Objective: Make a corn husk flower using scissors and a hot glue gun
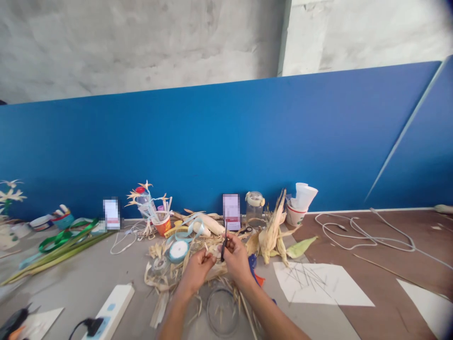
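Note:
My right hand is closed around a pair of dark scissors, whose narrow blades point up. Just left of it, my left hand pinches a small pale strip that looks like corn husk; its exact shape is hard to make out. Both hands are close together above a heap of dried husk scraps. A roll of light blue ribbon lies left of my hands. To the right stands a bundle of dried corn husks. A blue glue gun is partly hidden behind my right forearm.
A wire coil lies between my forearms. Thin wires rest on white paper at right. A power strip is at front left. Along the blue partition stand a phone, a jar and cups.

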Motion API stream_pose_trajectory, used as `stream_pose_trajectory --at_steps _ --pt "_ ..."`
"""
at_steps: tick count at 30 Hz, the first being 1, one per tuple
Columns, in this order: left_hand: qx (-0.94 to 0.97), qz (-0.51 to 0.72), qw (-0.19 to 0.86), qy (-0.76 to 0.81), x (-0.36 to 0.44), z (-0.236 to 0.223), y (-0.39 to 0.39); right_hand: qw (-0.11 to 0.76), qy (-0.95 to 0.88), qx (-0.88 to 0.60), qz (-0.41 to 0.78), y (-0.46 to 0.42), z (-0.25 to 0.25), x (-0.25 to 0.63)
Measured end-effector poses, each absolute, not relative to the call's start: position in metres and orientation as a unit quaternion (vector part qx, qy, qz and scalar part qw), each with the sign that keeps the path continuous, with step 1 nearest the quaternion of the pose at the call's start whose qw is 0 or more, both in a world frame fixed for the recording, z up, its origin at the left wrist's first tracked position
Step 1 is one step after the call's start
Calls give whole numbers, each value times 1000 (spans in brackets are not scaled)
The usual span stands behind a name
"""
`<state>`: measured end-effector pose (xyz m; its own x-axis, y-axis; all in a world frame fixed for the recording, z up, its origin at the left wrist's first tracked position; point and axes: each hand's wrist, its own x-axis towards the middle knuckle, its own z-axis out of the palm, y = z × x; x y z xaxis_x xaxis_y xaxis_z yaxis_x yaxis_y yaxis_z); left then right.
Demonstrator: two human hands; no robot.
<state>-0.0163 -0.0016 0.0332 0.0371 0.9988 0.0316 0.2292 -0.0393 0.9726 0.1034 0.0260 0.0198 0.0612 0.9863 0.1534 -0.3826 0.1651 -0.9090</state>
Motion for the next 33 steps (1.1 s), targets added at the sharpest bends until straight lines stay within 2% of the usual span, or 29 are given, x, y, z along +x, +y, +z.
stream_pose_trajectory --at_steps 4,7,13,17,20,25,33 --pt "537 433 484 539 -21 29 1 614 -449 -378 528 33 21 111" --pt "474 501 485 537 -27 27 3 561 -519 -435 477 33 25 120" --pt "396 620 473 485 -31 32 3 274 -722 -577 264 8 26 113" --pt "404 618 476 478 -28 33 1 172 -765 -587 201 -5 23 101" --pt "419 600 475 489 -27 32 1 156 -787 -548 235 -6 25 100" --pt "434 575 471 510 -25 31 -1 185 -812 -496 245 -4 30 104" --pt "457 546 465 526 -20 31 0 124 -847 -458 240 -6 47 118"
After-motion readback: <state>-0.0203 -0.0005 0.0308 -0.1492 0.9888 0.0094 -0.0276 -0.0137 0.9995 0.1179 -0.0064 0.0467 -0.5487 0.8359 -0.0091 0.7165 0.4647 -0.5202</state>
